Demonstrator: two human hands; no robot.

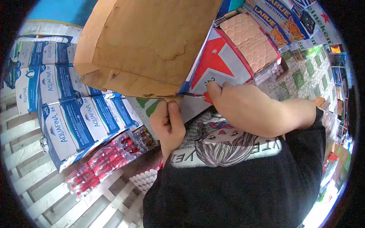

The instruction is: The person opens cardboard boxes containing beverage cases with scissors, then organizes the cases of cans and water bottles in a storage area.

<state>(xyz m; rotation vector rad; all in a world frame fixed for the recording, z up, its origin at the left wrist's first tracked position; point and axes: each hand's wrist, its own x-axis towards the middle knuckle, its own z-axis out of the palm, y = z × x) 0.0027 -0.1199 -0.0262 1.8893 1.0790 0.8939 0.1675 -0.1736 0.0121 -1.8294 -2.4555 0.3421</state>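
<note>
A large brown cardboard flap (152,41) stands raised in front of me, its lower edge creased and torn. My left hand (169,121) is closed, fingers curled against that lower edge and pinching it. Beside the flap is a silver-grey carton with a big red star (215,62) and green print. My right hand (237,104) is closed at the carton's near edge, thumb and fingers pinched by a small red patch. Just what lies between those fingertips is partly hidden. A thin torn edge runs between the two hands.
Aquafina cartons (68,125) are stacked at left on white slats (30,171). Shrink-wrapped red bottles (100,163) lie below them. At upper right are a tray of covered round tops (249,40), Larue cartons (277,21) and a Heineken carton (323,22).
</note>
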